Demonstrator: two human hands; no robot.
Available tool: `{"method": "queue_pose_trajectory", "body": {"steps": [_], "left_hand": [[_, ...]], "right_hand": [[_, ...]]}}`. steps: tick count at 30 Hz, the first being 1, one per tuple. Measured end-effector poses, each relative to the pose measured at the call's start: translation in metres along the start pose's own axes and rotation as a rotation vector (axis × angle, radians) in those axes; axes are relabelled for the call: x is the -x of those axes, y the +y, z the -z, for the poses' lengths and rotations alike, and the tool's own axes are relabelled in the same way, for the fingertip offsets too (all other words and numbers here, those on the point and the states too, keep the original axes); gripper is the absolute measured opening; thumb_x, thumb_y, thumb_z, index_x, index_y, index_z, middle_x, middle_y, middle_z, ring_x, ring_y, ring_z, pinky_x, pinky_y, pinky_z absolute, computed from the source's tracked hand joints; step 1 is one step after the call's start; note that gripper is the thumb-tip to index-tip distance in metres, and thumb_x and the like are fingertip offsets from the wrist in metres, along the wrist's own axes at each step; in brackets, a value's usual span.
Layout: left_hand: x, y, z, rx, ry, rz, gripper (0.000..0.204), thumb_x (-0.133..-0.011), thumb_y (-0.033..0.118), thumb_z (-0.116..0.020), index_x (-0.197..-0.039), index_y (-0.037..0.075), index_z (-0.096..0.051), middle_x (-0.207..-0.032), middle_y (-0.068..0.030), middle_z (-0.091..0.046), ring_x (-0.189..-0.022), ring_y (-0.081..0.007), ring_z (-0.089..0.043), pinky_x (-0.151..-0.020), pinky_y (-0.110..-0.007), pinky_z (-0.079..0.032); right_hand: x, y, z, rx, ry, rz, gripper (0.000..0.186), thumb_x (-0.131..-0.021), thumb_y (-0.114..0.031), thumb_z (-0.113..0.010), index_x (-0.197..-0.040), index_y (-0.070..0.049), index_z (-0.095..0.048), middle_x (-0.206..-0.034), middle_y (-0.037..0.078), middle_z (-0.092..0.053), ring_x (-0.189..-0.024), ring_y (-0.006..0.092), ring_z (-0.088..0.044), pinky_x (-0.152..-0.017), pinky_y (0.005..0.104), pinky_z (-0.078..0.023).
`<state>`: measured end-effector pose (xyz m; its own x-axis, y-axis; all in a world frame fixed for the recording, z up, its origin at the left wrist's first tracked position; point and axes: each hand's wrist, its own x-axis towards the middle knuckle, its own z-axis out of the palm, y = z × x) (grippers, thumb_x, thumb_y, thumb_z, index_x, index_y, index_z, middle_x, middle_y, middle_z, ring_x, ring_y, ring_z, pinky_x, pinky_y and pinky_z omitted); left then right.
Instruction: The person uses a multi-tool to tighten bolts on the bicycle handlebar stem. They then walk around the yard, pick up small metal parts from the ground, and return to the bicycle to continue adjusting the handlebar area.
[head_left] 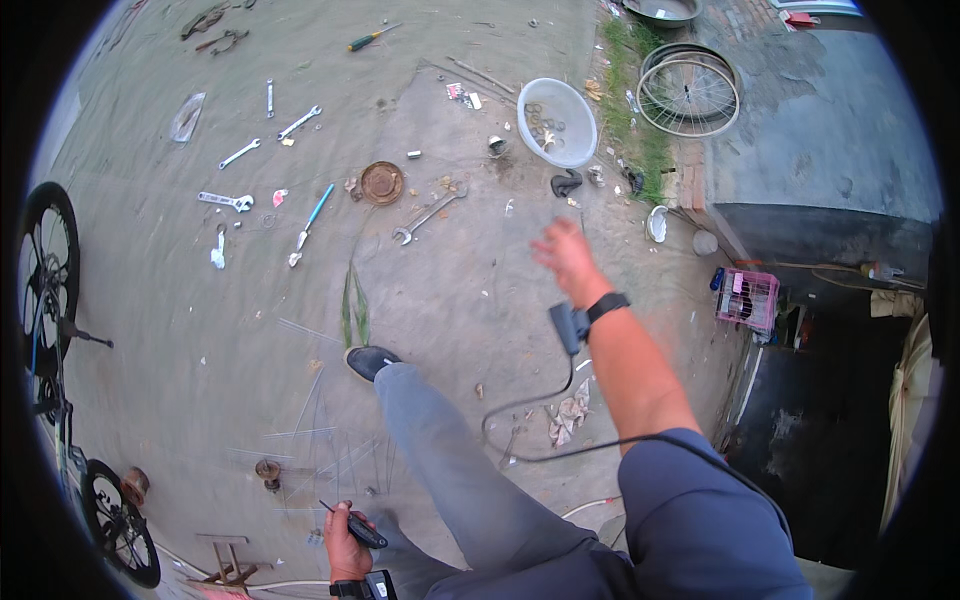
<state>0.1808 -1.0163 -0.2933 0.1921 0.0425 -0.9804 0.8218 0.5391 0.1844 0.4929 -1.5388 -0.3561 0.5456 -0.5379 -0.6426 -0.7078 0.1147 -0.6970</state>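
Observation:
My right hand (570, 262) is stretched out over the concrete, slightly blurred, fingers apart and nothing in them. Beyond its fingertips lies a dark crumpled object (566, 184), beside a pale plastic basin (556, 122) holding several ring-shaped pieces. Low in the view, my left hand (346, 546) is closed around a black tool (366, 531) with a thin dark tip; its exact kind is unclear. Several thin metal spokes (338, 450) lie scattered on the ground above that hand, with a rusty hub-like part (267, 474) among them.
Around a rusty round part (382, 183) lie several wrenches (430, 214) and a blue-handled tool (314, 218). A screwdriver (374, 37) is farther off. A bicycle (62, 400) stands at the left edge. Bare wheel rims (690, 95) and a pink crate (746, 299) are on the right.

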Motion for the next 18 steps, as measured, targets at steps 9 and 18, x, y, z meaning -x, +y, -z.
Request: {"method": "queue_pose_trajectory", "body": {"steps": [9, 18], "left_hand": [[0.032, -0.064, 0.09, 0.217, 0.115, -0.025, 0.022, -0.101, 0.027, -0.063, -0.108, 0.007, -0.057, -0.084, -0.0048, -0.058, -0.076, -0.0163, -0.059, -0.068, -0.037, -0.054], [0.06, -0.176, 0.197, 0.581, 0.214, 0.032, 0.023, -0.099, 0.027, -0.066, -0.107, 0.007, -0.056, -0.083, -0.0055, -0.06, -0.07, -0.0179, -0.062, -0.066, -0.032, -0.053]], "right_hand": [[0.196, 0.123, -0.159, 0.447, -0.643, -0.107, 0.057, -0.096, -0.017, -0.055, -0.149, -0.003, -0.042, -0.137, 0.016, -0.056, -0.108, 0.0244, -0.067, -0.091, 0.038, -0.055], [0.333, 0.249, -0.236, 0.871, -0.951, -0.108, 0.048, -0.098, -0.021, -0.057, -0.142, -0.003, -0.05, -0.127, 0.011, -0.063, -0.102, 0.0201, -0.069, -0.087, 0.0337, -0.055]]}}
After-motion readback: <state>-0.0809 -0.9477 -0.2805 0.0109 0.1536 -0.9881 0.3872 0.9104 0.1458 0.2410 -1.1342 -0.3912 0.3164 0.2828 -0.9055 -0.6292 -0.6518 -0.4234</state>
